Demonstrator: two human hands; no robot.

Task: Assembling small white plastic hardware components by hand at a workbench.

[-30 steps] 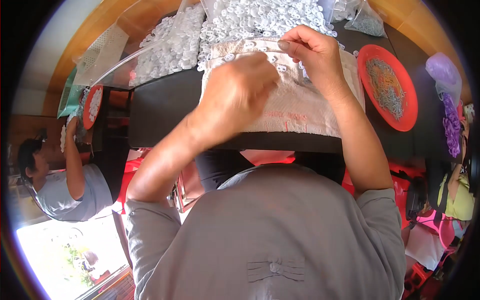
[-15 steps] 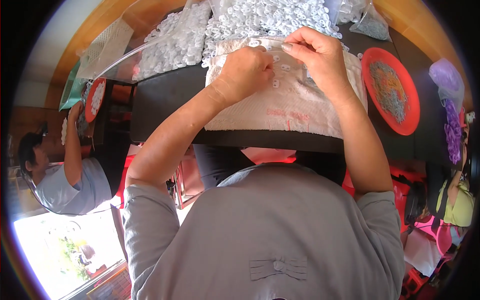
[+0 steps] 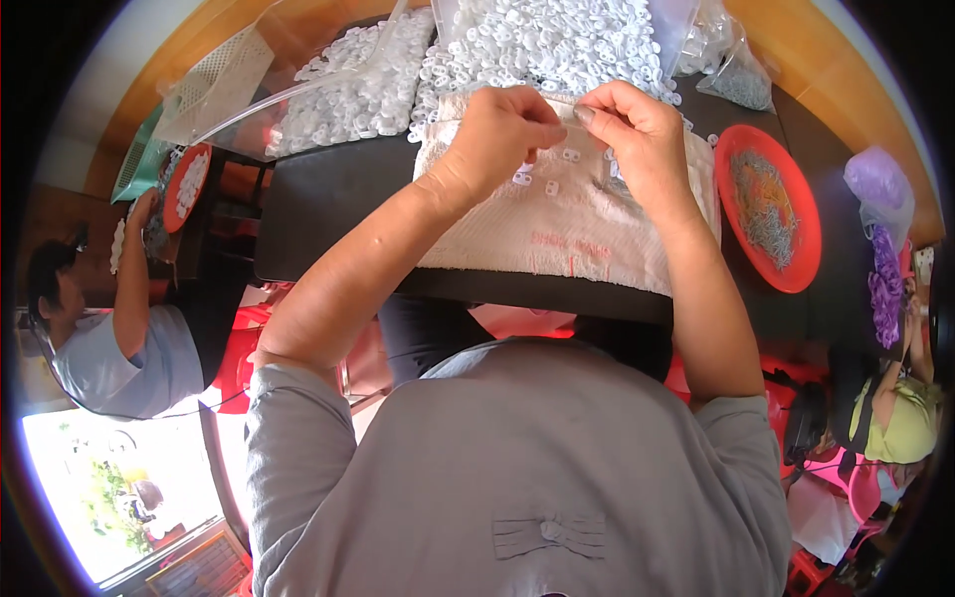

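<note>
My left hand [image 3: 497,141] hovers over a pale towel-like cloth [image 3: 602,244], its thumb and forefinger pinched together and pointing right. Facing it, my right hand [image 3: 642,139] also pinches, with the thumb tip pressed against the forefinger. A small gap separates the two sets of fingertips. What either pinch holds is too small to make out. Under and between the hands, several small white plastic pieces with holes [image 3: 551,187] lie on the cloth. Beside my right palm, some small grey pieces are partly hidden.
Beyond the cloth lies a big heap of similar white pieces [image 3: 547,45], with a clear bag of them [image 3: 343,99] at left. A red plate [image 3: 729,214] of small grey and orange pieces sits right, near a purple bag [image 3: 880,179]. Co-workers sit left [image 3: 129,358] and right [image 3: 900,413].
My left hand has turned from a fist-like curl to a pinch stretched toward my right hand, and the fingertips are closer. The whole view has shifted slightly.
</note>
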